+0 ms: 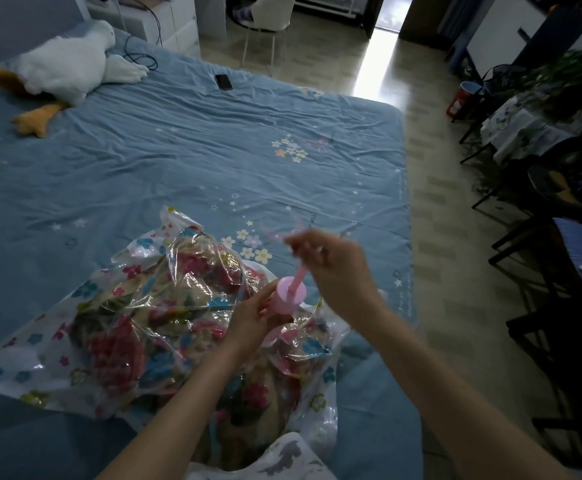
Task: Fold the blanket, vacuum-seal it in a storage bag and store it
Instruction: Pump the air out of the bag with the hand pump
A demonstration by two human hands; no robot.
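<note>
In the head view, low in the centre of the frame, the storage bag [109,327] lies on the bed [213,140] with the flowered blanket [127,341] already inside it. The left hand [253,315] grips the body of the pink pump [289,299], which stands on the bag, while the right hand [331,268], blurred, is clenched around the handle at the raised end of the pump rod [298,276]. I judge the step to be the pumping out of air, and the bag looks puffy, so the next move calls for pushing the rod straight down while the left hand keeps the pump tight on the bag; a toy goose [68,64] and a phone [223,82] lie in the upper left.
</note>
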